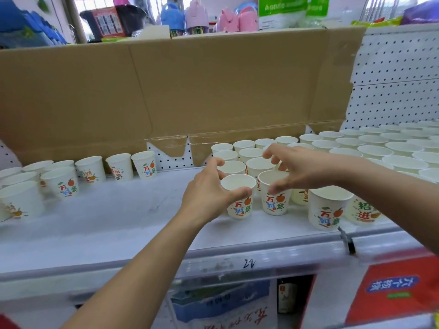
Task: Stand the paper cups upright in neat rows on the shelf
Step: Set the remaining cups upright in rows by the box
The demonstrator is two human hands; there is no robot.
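Note:
White paper cups with orange and green print stand upright on a white shelf [107,222]. My left hand [209,188] grips the rim of one cup [240,205] between thumb and fingers. My right hand [297,169] curls over the neighbouring cup [275,198], with the thumb on its near rim. Behind and to the right of them, several cups stand in rows [370,148]. A looser group of cups [61,179] stands at the left end of the shelf.
A flattened cardboard sheet [178,91] leans against the perforated back panel [392,79]. Bottles and packets stand on the shelf above. The shelf's front rail [249,264] carries a handwritten number. Boxed goods sit below.

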